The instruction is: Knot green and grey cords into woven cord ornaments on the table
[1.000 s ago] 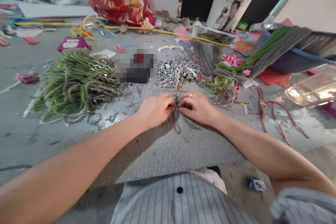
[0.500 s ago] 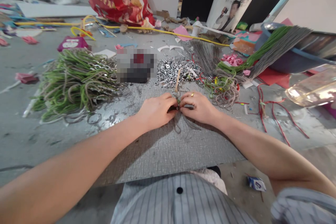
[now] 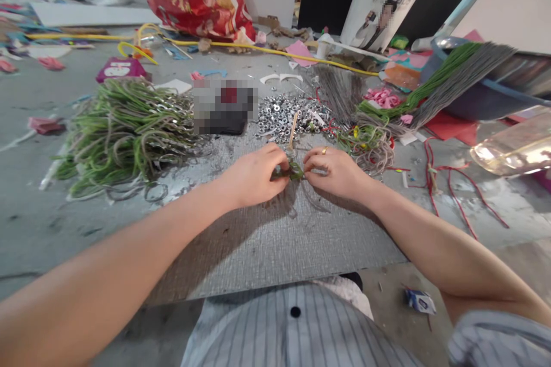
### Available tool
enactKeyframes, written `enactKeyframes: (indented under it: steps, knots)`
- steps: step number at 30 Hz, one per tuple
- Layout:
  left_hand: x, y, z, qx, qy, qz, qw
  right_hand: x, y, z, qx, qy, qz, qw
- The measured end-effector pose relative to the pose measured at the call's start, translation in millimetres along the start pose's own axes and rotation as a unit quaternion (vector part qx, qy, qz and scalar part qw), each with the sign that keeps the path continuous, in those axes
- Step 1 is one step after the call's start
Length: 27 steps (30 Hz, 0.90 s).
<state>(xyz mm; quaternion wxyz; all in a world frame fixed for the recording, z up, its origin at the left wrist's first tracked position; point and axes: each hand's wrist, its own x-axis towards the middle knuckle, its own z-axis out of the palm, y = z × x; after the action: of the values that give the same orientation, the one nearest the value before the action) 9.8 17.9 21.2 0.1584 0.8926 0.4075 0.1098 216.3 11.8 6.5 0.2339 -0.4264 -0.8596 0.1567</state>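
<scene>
Near the middle of the table, my left hand is closed in a pinch on a green and grey cord. My right hand, with a ring on one finger, pinches the same cord from the other side. A small green loop or knot shows in the gap between the fingertips. Grey cord ends trail onto the table below the hands. Just beyond lie a thin wooden stick and a heap of small metal rings. The fingers hide part of the cord.
On the left lies a pile of green and grey cords with metal chains. A dark pixelated object sits beside it. To the right are tangled cords, red cords, a clear bottle and a blue basin.
My hands have moved slightly apart, the right one shifting to the right. More of the green cord now shows between them.
</scene>
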Motion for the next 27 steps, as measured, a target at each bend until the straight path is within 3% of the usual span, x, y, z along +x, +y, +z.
enactKeyframes:
  steps: [2,5,10,27]
  knots:
    - [-1,-2,-8.7,0.013,-0.005,-0.007,1.0,0,0,-1,-0.011,-0.011,-0.001,1.0]
    - [-4,-3,-18.1,0.069,-0.06,-0.025,0.995,0,-1,-2,-0.025,-0.025,-0.002,0.999]
    - [-4,-1,-16.8,0.113,-0.117,-0.034,0.986,0,-1,-2,-0.059,-0.038,-0.009,0.997]
    - [-3,-5,-25.5,0.147,-0.186,-0.059,0.97,2,1,-26,-0.195,-0.149,0.025,0.969]
